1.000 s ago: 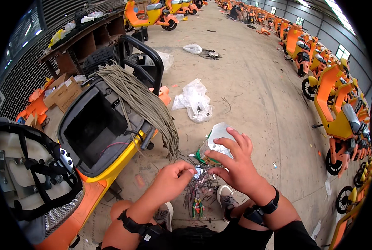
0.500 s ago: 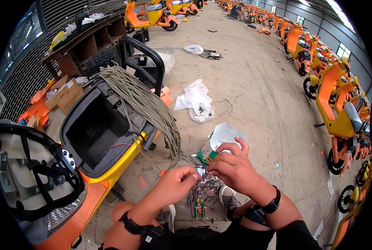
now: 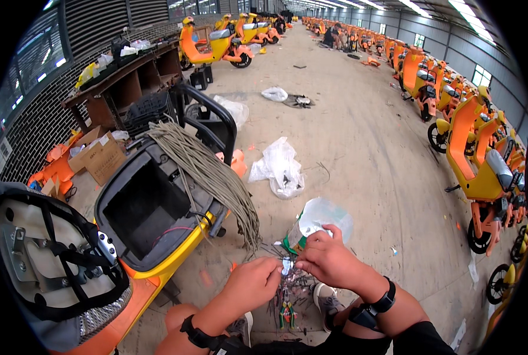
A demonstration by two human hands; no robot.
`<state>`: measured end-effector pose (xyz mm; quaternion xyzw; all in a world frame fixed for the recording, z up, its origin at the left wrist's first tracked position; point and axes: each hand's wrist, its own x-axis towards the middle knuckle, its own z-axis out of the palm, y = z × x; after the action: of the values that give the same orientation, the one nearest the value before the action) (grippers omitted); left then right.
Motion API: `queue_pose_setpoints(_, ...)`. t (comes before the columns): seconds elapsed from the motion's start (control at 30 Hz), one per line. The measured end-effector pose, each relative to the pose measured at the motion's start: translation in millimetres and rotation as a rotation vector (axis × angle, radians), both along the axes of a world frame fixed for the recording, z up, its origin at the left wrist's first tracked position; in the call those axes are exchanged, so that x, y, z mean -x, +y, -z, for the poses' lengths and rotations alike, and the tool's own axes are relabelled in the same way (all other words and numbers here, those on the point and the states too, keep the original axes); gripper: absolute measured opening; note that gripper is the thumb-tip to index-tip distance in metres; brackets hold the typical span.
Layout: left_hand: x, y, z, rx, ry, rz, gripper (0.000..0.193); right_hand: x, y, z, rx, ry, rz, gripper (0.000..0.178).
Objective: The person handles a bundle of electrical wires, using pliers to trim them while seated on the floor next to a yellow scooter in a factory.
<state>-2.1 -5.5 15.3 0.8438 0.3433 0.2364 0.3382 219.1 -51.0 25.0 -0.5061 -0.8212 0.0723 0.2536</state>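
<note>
My left hand (image 3: 255, 281) and right hand (image 3: 328, 258) pinch narrow beyond the green-handled pliers (image 3: 287, 306), likely for precision; anything held, I cannot tell.

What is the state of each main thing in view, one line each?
Left hand: pinched, contents unclear
Right hand: pinched, contents unclear
Pliers: lying flat, handles apart
Storage compartment: open
Seat: flipped, underside showing
Rope: bundled, lower end hanging
White plastic bag: crumpled
Scooters at right: standing upright
</note>
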Motion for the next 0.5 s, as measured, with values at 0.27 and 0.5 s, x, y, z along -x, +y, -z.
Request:
queue_pose_setpoints(0.27, 1.0, -1.4, -6.7, 0.115, -0.017, 0.001, 0.017, -4.1, -1.3, 2.4, 0.037, 0.038, 0.022, 0.008)
queue_pose_setpoints(0.5, 4.7, 4.7, 7.1, 0.717, -0.16, 0.053, 0.022, -13.3, 5.8, -5.3, -0.086, 0.101, 0.011, 0.006)
